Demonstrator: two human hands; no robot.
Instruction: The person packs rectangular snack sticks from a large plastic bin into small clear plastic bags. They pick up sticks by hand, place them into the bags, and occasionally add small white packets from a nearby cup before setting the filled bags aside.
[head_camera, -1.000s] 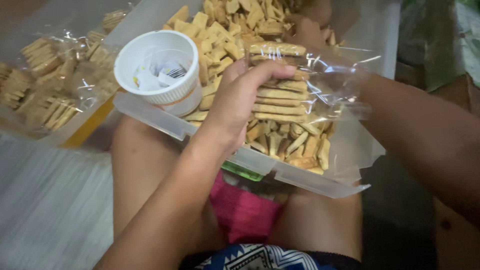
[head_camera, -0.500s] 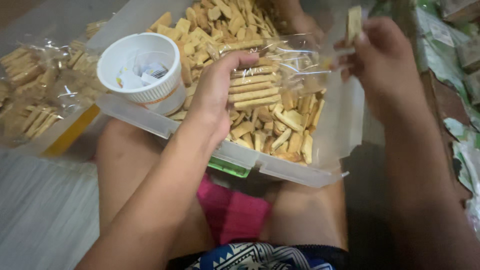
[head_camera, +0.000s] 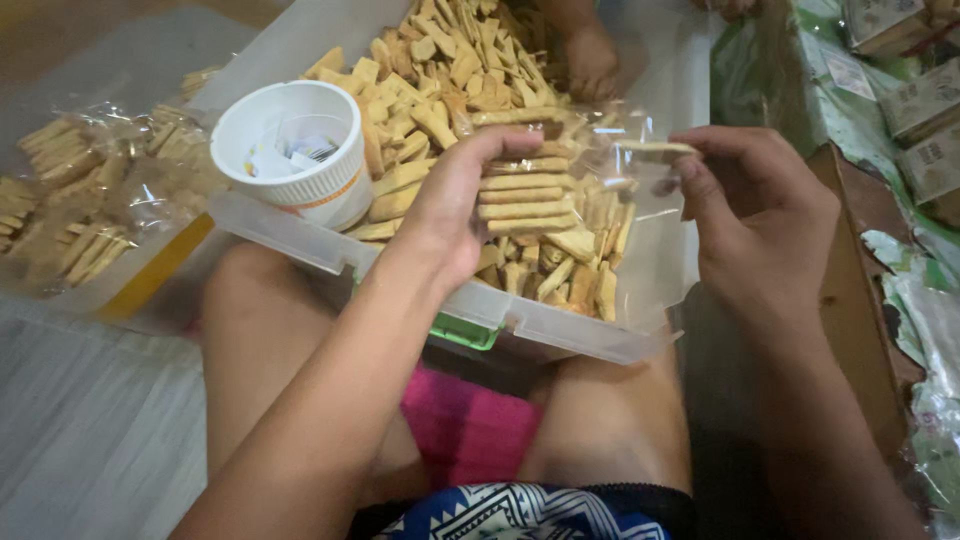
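My left hand (head_camera: 455, 205) grips a clear plastic bag (head_camera: 545, 170) holding a stack of flat tan biscuit sticks, above a clear plastic bin (head_camera: 560, 335) resting on my knees. My right hand (head_camera: 760, 215) pinches one biscuit stick (head_camera: 655, 150) at the bag's open mouth, on the right side. The bin is full of loose tan biscuit sticks (head_camera: 455, 70). A white round cup (head_camera: 290, 150) with small paper pieces inside sits in the bin's left corner.
Several sealed clear bags of biscuit sticks (head_camera: 90, 200) lie on the left, on a tray with a yellow edge. Another person's hand (head_camera: 590, 60) reaches into the bin's far end. Cardboard and green packaging (head_camera: 900, 110) lie at the right.
My right hand came out of the bin with a biscuit stick, raised it, and has now brought it down to the bag's mouth. My left hand kept hold of the bag.
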